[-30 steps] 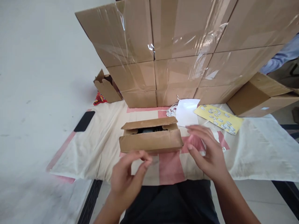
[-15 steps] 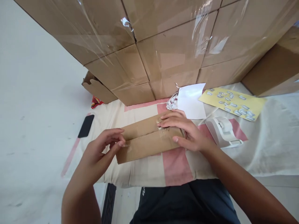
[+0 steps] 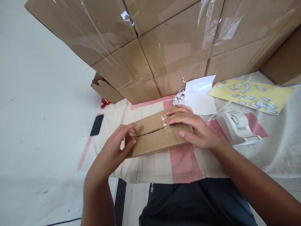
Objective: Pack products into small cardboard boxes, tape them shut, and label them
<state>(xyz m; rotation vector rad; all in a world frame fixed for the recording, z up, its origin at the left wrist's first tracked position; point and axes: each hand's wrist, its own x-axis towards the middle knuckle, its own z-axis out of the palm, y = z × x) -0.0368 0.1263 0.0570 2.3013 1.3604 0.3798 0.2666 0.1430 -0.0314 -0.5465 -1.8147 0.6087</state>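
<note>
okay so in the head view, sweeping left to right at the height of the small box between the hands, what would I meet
Dark phone-shaped object, left hand, small cardboard box, right hand, white tape dispenser.

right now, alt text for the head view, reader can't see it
A person's left grip and right grip touch a small cardboard box on a cloth, its top flaps nearly meeting. A white tape dispenser sits right; stacked boxes stand behind.
</note>
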